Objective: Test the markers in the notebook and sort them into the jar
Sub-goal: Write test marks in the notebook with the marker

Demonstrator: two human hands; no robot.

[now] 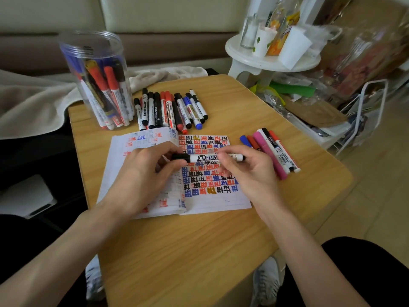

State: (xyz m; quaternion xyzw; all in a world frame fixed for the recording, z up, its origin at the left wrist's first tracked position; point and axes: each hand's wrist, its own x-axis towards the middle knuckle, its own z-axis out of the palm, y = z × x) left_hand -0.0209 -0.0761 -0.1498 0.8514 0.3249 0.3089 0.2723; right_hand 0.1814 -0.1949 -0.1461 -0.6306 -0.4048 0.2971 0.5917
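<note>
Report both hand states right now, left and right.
Left hand: closed, pinching the black cap end of the marker.
Right hand: closed, holding the same marker's barrel.

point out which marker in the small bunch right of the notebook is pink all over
The pink marker, middle of the five: its whole body is pink, while its neighbours show blue, red or black caps.

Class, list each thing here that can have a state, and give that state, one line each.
Notebook: open, lying flat.
Held marker: capped, level above the notebook.
Left hand: pinches the marker's cap.
Right hand: grips the marker's barrel.
Jar: upright, lidless, partly filled with markers.
Far marker row: capped, lying.
Right marker group: capped, lying.
</note>
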